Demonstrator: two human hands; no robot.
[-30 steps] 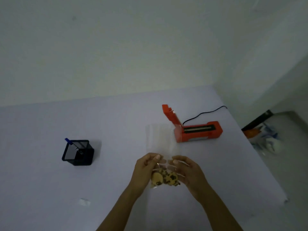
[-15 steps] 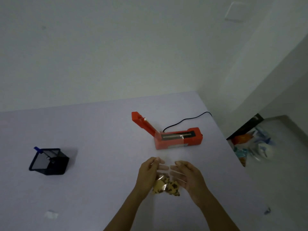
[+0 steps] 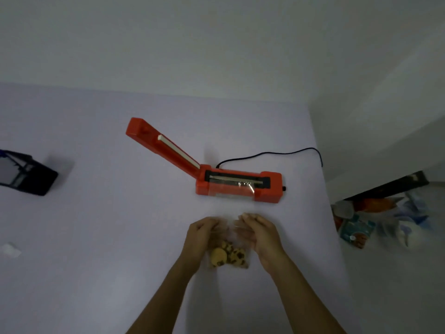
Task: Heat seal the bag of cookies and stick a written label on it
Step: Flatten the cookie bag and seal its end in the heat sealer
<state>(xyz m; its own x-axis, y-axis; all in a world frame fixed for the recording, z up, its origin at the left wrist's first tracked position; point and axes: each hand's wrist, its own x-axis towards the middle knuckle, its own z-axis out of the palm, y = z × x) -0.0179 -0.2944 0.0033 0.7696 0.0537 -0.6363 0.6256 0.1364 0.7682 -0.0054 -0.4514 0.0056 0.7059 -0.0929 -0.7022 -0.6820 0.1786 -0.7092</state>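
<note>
A clear plastic bag of cookies (image 3: 228, 255) lies between my hands on the white table (image 3: 96, 237). Its open top reaches forward onto the sealing bar of the orange heat sealer (image 3: 238, 183), whose lid (image 3: 163, 145) is raised to the left. My left hand (image 3: 198, 237) grips the bag's left side. My right hand (image 3: 261, 233) grips its right side. The cookies sit bunched at the bag's near end. A small white paper piece (image 3: 10, 250), maybe the label, lies at the far left.
A black mesh pen holder (image 3: 26, 174) stands at the left edge. The sealer's black cord (image 3: 277, 154) runs back to the table's right edge. Beyond that edge, bags and packets (image 3: 385, 222) lie on the floor. A wall rises behind the table.
My hands have carried the bag forward, so its open top now rests on the sealer's bar. My head has moved closer and turned right, so the pen holder sits at the frame's left edge.
</note>
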